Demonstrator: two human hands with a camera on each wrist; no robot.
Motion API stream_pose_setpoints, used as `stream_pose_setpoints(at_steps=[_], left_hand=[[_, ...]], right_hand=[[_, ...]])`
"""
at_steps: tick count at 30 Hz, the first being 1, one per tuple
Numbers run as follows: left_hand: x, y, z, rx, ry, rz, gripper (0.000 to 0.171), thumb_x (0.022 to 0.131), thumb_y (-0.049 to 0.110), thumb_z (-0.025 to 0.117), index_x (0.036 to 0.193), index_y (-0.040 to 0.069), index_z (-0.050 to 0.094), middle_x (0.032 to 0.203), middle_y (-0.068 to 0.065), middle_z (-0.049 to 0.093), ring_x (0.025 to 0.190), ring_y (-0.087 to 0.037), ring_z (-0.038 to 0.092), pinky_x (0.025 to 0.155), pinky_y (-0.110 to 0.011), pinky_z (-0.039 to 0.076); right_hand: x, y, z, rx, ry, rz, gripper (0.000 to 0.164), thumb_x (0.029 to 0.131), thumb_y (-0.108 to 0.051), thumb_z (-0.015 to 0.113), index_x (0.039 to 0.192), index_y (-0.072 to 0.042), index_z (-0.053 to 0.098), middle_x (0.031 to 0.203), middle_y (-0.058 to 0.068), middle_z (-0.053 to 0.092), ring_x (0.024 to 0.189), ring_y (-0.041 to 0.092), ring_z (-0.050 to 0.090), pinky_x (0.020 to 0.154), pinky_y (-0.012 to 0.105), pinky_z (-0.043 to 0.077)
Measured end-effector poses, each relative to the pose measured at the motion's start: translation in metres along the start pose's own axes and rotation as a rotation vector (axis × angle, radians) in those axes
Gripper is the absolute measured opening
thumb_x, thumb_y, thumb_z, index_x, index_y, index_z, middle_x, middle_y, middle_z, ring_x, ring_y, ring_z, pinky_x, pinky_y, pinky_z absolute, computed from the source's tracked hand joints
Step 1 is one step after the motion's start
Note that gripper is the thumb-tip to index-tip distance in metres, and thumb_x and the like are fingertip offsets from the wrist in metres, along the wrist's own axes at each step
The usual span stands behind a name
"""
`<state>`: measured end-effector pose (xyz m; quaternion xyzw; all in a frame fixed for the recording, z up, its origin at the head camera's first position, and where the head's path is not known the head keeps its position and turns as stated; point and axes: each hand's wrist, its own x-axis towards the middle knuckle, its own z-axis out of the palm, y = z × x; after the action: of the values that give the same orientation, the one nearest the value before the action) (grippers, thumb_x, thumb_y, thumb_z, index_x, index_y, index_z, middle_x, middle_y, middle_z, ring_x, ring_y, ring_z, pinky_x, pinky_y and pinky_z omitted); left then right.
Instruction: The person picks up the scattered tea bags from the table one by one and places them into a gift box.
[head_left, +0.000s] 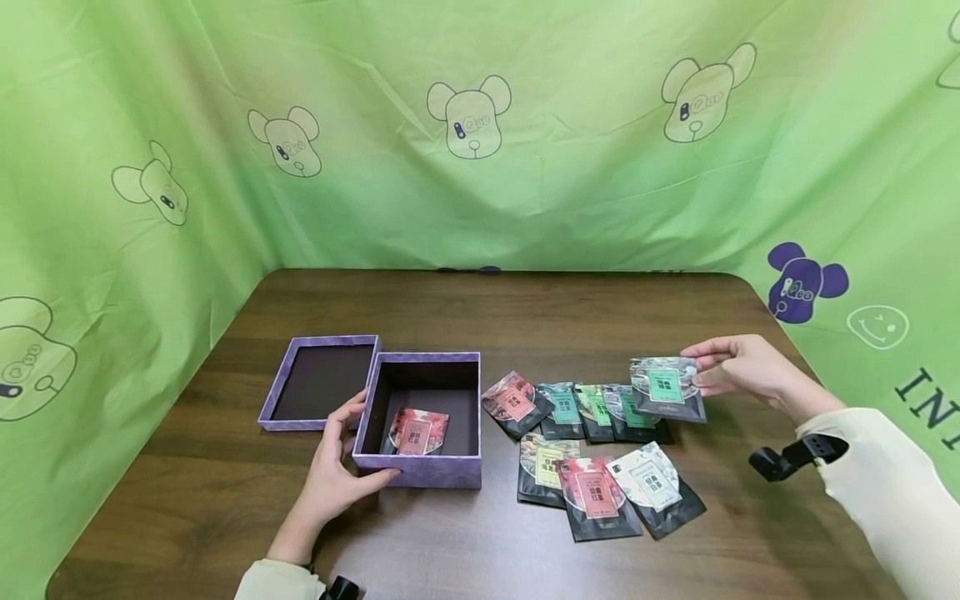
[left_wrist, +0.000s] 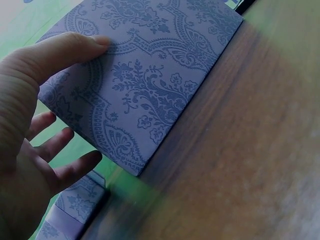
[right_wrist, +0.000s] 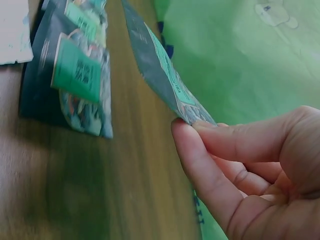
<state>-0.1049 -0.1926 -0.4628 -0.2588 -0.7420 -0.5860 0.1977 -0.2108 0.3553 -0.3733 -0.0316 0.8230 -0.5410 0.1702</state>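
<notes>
My right hand [head_left: 738,371] pinches a dark tea sachet with a green label [head_left: 666,387] by its edge, between thumb and fingers. In the right wrist view the held sachet [right_wrist: 162,65] is raised above the table, seen nearly edge-on. My left hand [head_left: 333,471] holds the open purple box [head_left: 420,475] at its front left corner. The left wrist view shows the thumb [left_wrist: 80,47] on the patterned front wall [left_wrist: 155,85] and the other fingers around the left side. Inside the box lies a red-labelled tea sachet [head_left: 416,433].
Left of the box, the purple lid [head_left: 322,383] lies with its dark inside up. Right of the box are several sachets in two rows, including a red one [head_left: 597,498], a white one [head_left: 655,487] and a yellow-labelled one [head_left: 546,468]. Green curtain [head_left: 480,208] surrounds the wooden table [head_left: 510,312].
</notes>
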Motion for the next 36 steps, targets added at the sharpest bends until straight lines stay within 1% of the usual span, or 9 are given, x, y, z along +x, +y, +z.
stream_pose_setpoints(at_steps=[4, 10, 13, 16, 20, 23, 28, 33, 36], left_hand=[[0.000, -0.001, 0.000, -0.004, 0.003, 0.005, 0.094, 0.054, -0.018, 0.088, 0.134, -0.010, 0.039, 0.147, -0.033, 0.036, 0.124, -0.016, 0.047, 0.091, -0.017, 0.047], [0.000, -0.002, 0.000, -0.031, 0.005, 0.006, 0.095, 0.053, -0.020, 0.087, 0.134, -0.011, 0.038, 0.147, -0.034, 0.035, 0.124, -0.019, 0.047, 0.091, -0.017, 0.047], [0.000, -0.002, 0.000, -0.035, 0.005, 0.009, 0.095, 0.053, -0.020, 0.087, 0.133, -0.012, 0.038, 0.147, -0.035, 0.034, 0.124, -0.020, 0.047, 0.091, -0.017, 0.047], [0.000, -0.002, 0.000, -0.033, 0.003, 0.010, 0.094, 0.053, -0.020, 0.087, 0.133, -0.012, 0.038, 0.147, -0.035, 0.035, 0.124, -0.019, 0.047, 0.091, -0.017, 0.047], [0.000, -0.001, 0.000, -0.038, 0.004, 0.003, 0.094, 0.054, -0.020, 0.087, 0.134, -0.012, 0.039, 0.147, -0.034, 0.035, 0.124, -0.018, 0.048, 0.091, -0.017, 0.047], [0.000, 0.000, 0.000, -0.041, 0.005, 0.003, 0.093, 0.054, -0.020, 0.086, 0.134, -0.011, 0.039, 0.147, -0.034, 0.035, 0.124, -0.018, 0.048, 0.091, -0.017, 0.047], [0.000, 0.000, 0.000, -0.042, 0.006, 0.006, 0.093, 0.054, -0.020, 0.086, 0.133, -0.012, 0.039, 0.146, -0.035, 0.035, 0.125, -0.018, 0.048, 0.091, -0.018, 0.047], [0.000, -0.001, 0.000, -0.034, 0.002, 0.001, 0.092, 0.054, -0.020, 0.086, 0.133, -0.012, 0.039, 0.146, -0.034, 0.035, 0.125, -0.018, 0.048, 0.091, -0.018, 0.047], [0.000, -0.001, 0.000, -0.024, -0.007, -0.006, 0.092, 0.055, -0.020, 0.086, 0.133, -0.012, 0.038, 0.147, -0.034, 0.035, 0.125, -0.017, 0.048, 0.091, -0.018, 0.047]], right_hand=[[0.000, -0.006, 0.002, 0.050, -0.021, -0.007, 0.049, 0.082, 0.015, 0.068, 0.127, 0.022, 0.049, 0.093, 0.006, 0.068, 0.077, 0.019, 0.068, 0.072, 0.035, 0.060], [0.000, -0.016, 0.010, 0.092, -0.051, -0.018, 0.041, 0.083, 0.014, 0.067, 0.123, 0.012, 0.059, 0.093, 0.006, 0.068, 0.078, 0.019, 0.070, 0.073, 0.035, 0.059], [0.000, -0.023, 0.015, 0.103, -0.067, -0.025, 0.038, 0.084, 0.014, 0.067, 0.121, 0.008, 0.062, 0.093, 0.006, 0.068, 0.079, 0.018, 0.070, 0.074, 0.035, 0.059], [0.001, -0.029, 0.020, 0.103, -0.077, -0.031, 0.039, 0.084, 0.013, 0.067, 0.122, 0.008, 0.061, 0.094, 0.006, 0.068, 0.079, 0.018, 0.070, 0.074, 0.036, 0.059], [0.002, -0.037, 0.028, 0.087, -0.083, -0.038, 0.045, 0.084, 0.011, 0.068, 0.127, 0.015, 0.055, 0.094, 0.006, 0.067, 0.080, 0.019, 0.070, 0.075, 0.036, 0.059], [0.003, -0.042, 0.034, 0.086, -0.089, -0.049, 0.047, 0.084, 0.010, 0.068, 0.127, 0.017, 0.053, 0.094, 0.007, 0.067, 0.080, 0.018, 0.070, 0.075, 0.036, 0.059], [0.005, -0.050, 0.043, 0.109, -0.110, -0.073, 0.045, 0.084, 0.010, 0.068, 0.126, 0.015, 0.055, 0.094, 0.007, 0.066, 0.080, 0.018, 0.069, 0.075, 0.036, 0.059], [0.008, -0.057, 0.053, 0.117, -0.129, -0.086, 0.040, 0.084, 0.009, 0.069, 0.123, 0.009, 0.061, 0.093, 0.006, 0.067, 0.079, 0.018, 0.069, 0.075, 0.037, 0.059], [0.008, -0.062, 0.060, 0.122, -0.149, -0.094, 0.040, 0.084, 0.008, 0.069, 0.124, 0.008, 0.061, 0.093, 0.005, 0.067, 0.079, 0.017, 0.069, 0.074, 0.036, 0.059]])
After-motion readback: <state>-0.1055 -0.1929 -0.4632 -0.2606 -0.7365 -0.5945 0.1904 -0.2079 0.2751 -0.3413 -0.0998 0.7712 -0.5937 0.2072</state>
